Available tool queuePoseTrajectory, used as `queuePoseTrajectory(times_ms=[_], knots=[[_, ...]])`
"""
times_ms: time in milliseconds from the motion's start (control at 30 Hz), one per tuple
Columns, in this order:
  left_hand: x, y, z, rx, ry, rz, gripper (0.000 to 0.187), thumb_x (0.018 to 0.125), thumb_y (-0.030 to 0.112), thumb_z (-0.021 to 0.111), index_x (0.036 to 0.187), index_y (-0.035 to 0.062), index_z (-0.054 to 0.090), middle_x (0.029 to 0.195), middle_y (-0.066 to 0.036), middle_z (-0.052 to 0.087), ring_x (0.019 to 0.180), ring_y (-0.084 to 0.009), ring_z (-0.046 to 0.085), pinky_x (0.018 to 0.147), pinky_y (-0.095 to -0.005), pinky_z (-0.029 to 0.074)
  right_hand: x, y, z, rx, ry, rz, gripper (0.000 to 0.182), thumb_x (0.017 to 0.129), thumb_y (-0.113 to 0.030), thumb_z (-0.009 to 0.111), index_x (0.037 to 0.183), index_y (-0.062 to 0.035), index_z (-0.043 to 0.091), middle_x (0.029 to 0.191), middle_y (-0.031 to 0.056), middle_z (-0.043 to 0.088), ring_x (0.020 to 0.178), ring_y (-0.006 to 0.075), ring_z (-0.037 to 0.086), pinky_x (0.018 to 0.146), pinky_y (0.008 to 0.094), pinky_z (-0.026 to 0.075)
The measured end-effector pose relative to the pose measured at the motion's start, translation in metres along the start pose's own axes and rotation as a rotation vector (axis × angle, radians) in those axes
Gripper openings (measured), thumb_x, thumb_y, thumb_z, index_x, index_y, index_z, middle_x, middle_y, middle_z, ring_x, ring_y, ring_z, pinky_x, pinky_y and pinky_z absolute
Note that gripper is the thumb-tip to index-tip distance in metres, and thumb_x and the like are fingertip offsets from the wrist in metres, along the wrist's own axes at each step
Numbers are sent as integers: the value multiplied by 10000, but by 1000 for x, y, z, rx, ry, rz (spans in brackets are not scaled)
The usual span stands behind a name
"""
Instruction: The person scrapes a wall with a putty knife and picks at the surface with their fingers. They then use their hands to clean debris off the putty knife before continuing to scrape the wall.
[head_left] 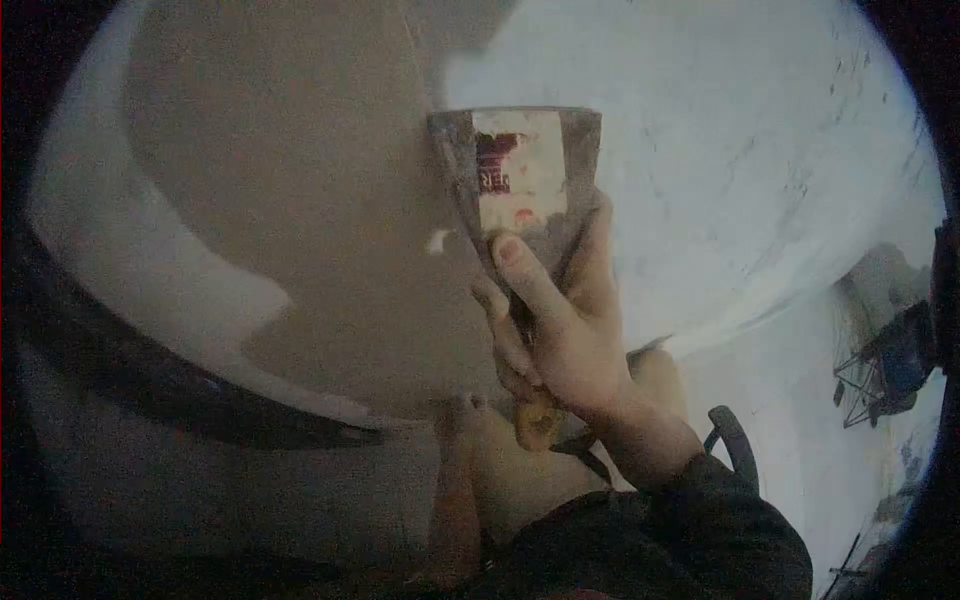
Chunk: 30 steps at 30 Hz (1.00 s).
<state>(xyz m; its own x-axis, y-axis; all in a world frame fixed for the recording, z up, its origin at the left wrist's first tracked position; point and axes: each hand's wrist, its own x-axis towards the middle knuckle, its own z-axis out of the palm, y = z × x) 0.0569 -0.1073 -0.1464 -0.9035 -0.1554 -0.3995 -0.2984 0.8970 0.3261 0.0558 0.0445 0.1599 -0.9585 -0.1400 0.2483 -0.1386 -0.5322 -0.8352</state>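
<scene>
A broad, tapered scraper [520,190] with a worn pale label is in my right hand [555,320]. My thumb lies over its face, one finger runs along its right edge, and the others wrap round the handle. The handle's yellowish end [537,425] shows below my palm. The scraper's wide edge points up, in front of a surface with a grey-brown coated area [300,150] and a whitish area [740,170]. What looks like my left hand [456,420] is low and dim beside my leg, its fingers unclear.
A dark curved edge [190,390] runs along the lower left. Black curved bars [735,445] stand beyond my right forearm. At the far right is a blue object [903,360] with a thin frame. The pale floor [780,400] shows at the lower right.
</scene>
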Motion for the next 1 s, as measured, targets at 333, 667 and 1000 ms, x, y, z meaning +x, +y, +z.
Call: queuePoseTrajectory(times_ms=[333,667,1000], knots=[[-5,-16,15,-20,20,39,352,879,369,543,1061,79,623,1036,-113,630,956,-261,598,841,-398,446,-7,-13,11,-55,19,-123,259,947,-184,465,1127,-140,285,683,79,516,291,79,341,253,213,314],[-22,-36,-10,-31,9,116,364,884,380,517,1069,86,623,1087,-111,624,992,-284,589,868,-426,435,-1,-10,41,-43,18,-90,315,926,-180,497,1173,-101,317,691,72,549,259,72,341,219,203,298],[-64,-29,-71,119,-18,111,410,894,437,475,1052,94,634,1066,-80,638,973,-252,596,869,-405,436,-7,-12,76,10,-21,-14,263,928,-160,480,1133,-112,324,688,68,536,280,56,335,211,199,281]])
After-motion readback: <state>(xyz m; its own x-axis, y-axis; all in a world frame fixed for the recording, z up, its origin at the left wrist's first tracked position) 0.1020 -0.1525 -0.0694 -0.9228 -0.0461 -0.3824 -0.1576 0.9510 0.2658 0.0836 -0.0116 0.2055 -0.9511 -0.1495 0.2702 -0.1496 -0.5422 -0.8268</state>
